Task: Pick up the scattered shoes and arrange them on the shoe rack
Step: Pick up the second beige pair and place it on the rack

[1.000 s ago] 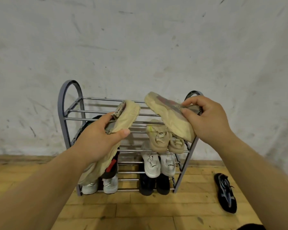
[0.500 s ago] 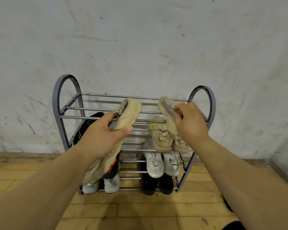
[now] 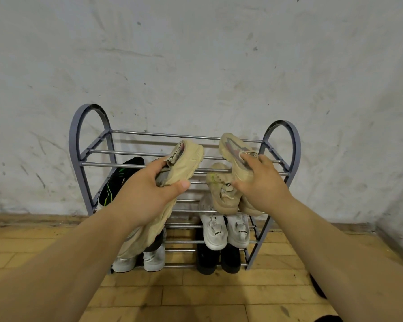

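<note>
A grey metal shoe rack [image 3: 92,145] stands against the wall. My left hand [image 3: 147,194] grips a beige sneaker [image 3: 186,159] on its side, heel up, over the middle of the top shelf. My right hand [image 3: 262,182] holds a second beige sneaker [image 3: 233,151] upright on the right of the top shelf's bars, fingers curled over its laces. Lower shelves carry a smaller beige pair [image 3: 223,194], a white pair [image 3: 215,231], a black pair [image 3: 216,259], another white pair [image 3: 139,261] and a black shoe with green stripes [image 3: 116,182].
The rack's back touches a scuffed white wall [image 3: 196,66]. Wooden floorboards [image 3: 196,296] lie in front. A dark shoe [image 3: 318,287] peeks out on the floor behind my right forearm. The left half of the top shelf holds nothing.
My right hand turned its sneaker from sole-up to upright and lowered it onto the top shelf's right side. The left hand kept its sneaker near the shelf's middle.
</note>
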A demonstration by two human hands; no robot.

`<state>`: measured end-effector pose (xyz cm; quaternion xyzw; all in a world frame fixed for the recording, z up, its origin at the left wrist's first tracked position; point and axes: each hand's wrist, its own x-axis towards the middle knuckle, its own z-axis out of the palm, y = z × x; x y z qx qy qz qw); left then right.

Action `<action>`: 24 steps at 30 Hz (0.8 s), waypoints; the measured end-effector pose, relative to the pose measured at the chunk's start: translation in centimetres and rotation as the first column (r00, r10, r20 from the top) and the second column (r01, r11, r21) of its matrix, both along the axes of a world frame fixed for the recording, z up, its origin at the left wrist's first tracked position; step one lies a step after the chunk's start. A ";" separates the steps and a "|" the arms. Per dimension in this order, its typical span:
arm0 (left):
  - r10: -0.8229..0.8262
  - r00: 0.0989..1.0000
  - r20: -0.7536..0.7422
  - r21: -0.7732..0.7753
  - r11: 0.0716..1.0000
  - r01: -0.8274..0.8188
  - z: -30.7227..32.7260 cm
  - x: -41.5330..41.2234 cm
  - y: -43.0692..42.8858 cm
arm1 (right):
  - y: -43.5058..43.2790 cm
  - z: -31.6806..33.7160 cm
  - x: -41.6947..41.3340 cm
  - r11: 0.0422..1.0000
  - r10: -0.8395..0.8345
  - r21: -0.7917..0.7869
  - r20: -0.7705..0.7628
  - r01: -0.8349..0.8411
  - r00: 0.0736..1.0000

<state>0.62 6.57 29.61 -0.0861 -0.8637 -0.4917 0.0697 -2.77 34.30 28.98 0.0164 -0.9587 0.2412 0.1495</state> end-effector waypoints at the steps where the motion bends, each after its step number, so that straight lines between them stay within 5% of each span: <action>1: -0.005 1.000 -0.005 -0.004 1.000 0.005 0.0 0.0 0.1 | 0.0 0.1 -0.1 1.000 -0.007 -0.016 -0.017 0.006 1.000; 13: -0.069 0.998 0.002 -0.023 0.997 0.069 -0.5 -0.4 0.3 | 3.1 -0.9 -4.9 0.991 -0.134 -0.049 -0.161 0.128 0.978; 20: -0.123 0.992 -0.015 -0.039 0.992 0.122 -0.8 -0.8 0.2 | 4.8 -1.4 -6.0 0.923 -0.230 0.290 -0.115 0.254 0.966; 22: -0.137 0.990 -0.020 -0.043 0.990 0.136 -0.8 -0.7 0.2 | 4.4 -0.9 -5.0 0.928 -0.220 0.269 -0.159 0.256 0.963; 24: -0.148 0.988 -0.030 -0.053 0.988 0.146 -0.7 -0.7 0.2 | 3.3 0.4 -3.3 0.981 -0.167 0.070 -0.162 0.180 0.973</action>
